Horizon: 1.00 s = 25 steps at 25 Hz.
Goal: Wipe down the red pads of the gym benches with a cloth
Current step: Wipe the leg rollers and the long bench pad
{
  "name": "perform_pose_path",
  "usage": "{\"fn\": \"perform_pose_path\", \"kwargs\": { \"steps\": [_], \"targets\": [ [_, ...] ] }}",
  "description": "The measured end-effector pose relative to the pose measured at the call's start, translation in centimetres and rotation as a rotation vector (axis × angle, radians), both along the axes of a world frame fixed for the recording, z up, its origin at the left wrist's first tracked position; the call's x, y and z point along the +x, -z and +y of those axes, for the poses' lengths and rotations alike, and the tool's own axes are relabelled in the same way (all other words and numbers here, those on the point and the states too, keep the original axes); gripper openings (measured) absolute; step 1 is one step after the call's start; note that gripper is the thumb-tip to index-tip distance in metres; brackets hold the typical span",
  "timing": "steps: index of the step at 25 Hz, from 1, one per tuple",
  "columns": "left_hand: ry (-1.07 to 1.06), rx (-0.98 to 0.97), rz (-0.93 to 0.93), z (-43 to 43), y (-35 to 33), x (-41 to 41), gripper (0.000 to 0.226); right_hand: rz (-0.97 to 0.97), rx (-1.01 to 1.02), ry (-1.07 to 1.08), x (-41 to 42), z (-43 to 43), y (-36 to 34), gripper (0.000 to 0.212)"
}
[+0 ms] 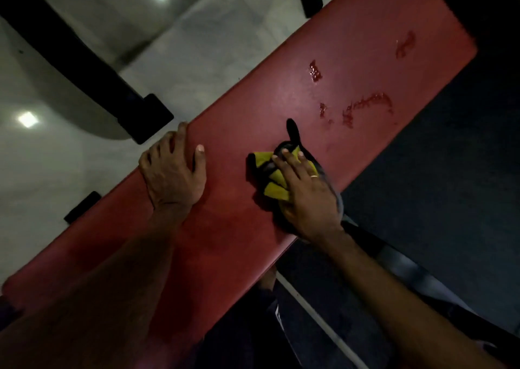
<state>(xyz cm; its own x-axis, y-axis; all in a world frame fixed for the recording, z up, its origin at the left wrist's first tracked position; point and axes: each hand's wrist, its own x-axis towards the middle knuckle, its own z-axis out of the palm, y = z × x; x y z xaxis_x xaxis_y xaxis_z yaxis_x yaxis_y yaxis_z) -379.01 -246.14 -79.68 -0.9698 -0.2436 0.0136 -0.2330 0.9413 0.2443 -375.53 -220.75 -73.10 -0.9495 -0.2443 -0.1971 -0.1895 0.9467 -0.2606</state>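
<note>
A long red bench pad [242, 132] runs diagonally from the lower left to the upper right. A crumpled yellow and black cloth [267, 168] lies on its middle, near the right edge. My right hand [305, 197] presses flat on the cloth, fingers spread over it. Gripping the pad's left edge is my left hand [173, 171], its thumb lying on top of the pad. Wet glossy patches [363, 107] sit on the pad beyond the cloth, toward the far end.
Black frame bars and feet [146, 118] of the bench stand on the pale shiny floor [197, 45] at the left. Dark rubber matting [439, 166] covers the floor to the right of the bench. Another dark frame bar [408, 267] passes under my right forearm.
</note>
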Motion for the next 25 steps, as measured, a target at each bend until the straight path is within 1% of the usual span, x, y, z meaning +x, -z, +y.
{"fn": "perform_pose_path", "kwargs": {
  "steps": [1, 2, 4, 5, 6, 7, 8, 9, 11, 12, 13, 15, 16, 17, 18, 19, 20, 22, 23, 24, 25],
  "targets": [
    [-0.003, -0.002, -0.004, -0.1, 0.1, 0.1, 0.055, -0.028, -0.001, -0.047, -0.2, 1.8, 0.0, 0.087],
    [-0.003, -0.004, -0.005, -0.1, 0.1, 0.2, 0.055, -0.059, 0.005, 0.032, -1.4, 3.8, 0.1, 0.085],
    [0.014, -0.021, 0.005, -0.1, 0.2, 0.2, 0.055, -0.068, -0.039, 0.360, -4.5, 7.4, 0.5, 0.076],
    [0.016, -0.024, 0.008, 0.1, 0.0, 0.0, 0.055, -0.035, -0.068, 0.505, -5.7, 8.2, 0.7, 0.073],
    [0.012, -0.024, 0.002, 0.3, -0.2, -0.3, 0.056, -0.008, -0.077, 0.594, -6.1, 7.5, 0.5, 0.073],
    [0.011, -0.024, -0.016, 0.5, -0.4, -0.4, 0.056, -0.001, -0.070, 0.616, -5.7, 6.1, 0.3, 0.074],
    [0.017, -0.031, -0.039, 0.6, -0.6, -0.3, 0.058, -0.005, -0.069, 0.561, -4.7, 4.7, 0.2, 0.076],
    [0.033, -0.036, -0.065, 0.5, -0.9, -0.2, 0.060, -0.030, -0.055, 0.426, -3.2, 3.5, 0.1, 0.077],
    [0.049, 0.030, -0.138, 0.0, -1.7, -0.6, 0.067, -0.070, -0.036, 0.139, -1.0, 3.7, 0.0, 0.077],
    [0.066, 0.066, -0.170, -0.3, -2.1, -1.2, 0.071, -0.069, -0.065, 0.093, -1.2, 4.8, 0.1, 0.077],
    [0.083, 0.102, -0.193, -0.1, -2.4, -1.9, 0.074, -0.065, -0.098, 0.140, -2.0, 5.8, 0.2, 0.076],
    [0.121, 0.175, -0.203, 1.7, -2.5, -4.3, 0.073, -0.073, -0.162, 0.377, -4.5, 6.9, 0.7, 0.073],
    [0.124, 0.155, -0.189, 2.9, -2.3, -5.2, 0.071, -0.049, -0.207, 0.499, -5.9, 7.0, 0.8, 0.070],
    [0.115, 0.093, -0.169, 4.2, -1.9, -5.6, 0.070, -0.018, -0.228, 0.588, -7.1, 6.6, 0.7, 0.068],
    [0.107, 0.023, -0.154, 5.0, -1.5, -5.4, 0.069, 0.006, -0.213, 0.611, -7.9, 5.9, 0.7, 0.068],
    [0.106, -0.011, -0.136, 5.3, -1.1, -5.3, 0.069, 0.031, -0.181, 0.543, -8.5, 5.0, 0.7, 0.069],
    [0.096, -0.008, -0.126, 5.3, -0.7, -5.3, 0.071, 0.030, -0.147, 0.392, -9.0, 4.2, 0.8, 0.070],
    [0.088, 0.001, -0.117, 4.8, -0.5, -4.9, 0.074, -0.030, -0.106, -0.010, -10.2, 3.4, 0.5, 0.073],
    [0.089, -0.008, -0.109, 4.9, -0.6, -5.0, 0.075, -0.045, -0.090, -0.111, -11.2, 3.7, 0.5, 0.074],
    [0.088, -0.010, -0.103, 5.1, -0.7, -5.0, 0.075, -0.034, -0.089, -0.103, -12.5, 4.3, 0.7, 0.071],
    [0.087, -0.001, -0.103, 5.1, -0.7, -5.1, 0.076, -0.001, -0.132, 0.007, -14.3, 5.0, 1.0, 0.067]
  ]
}}
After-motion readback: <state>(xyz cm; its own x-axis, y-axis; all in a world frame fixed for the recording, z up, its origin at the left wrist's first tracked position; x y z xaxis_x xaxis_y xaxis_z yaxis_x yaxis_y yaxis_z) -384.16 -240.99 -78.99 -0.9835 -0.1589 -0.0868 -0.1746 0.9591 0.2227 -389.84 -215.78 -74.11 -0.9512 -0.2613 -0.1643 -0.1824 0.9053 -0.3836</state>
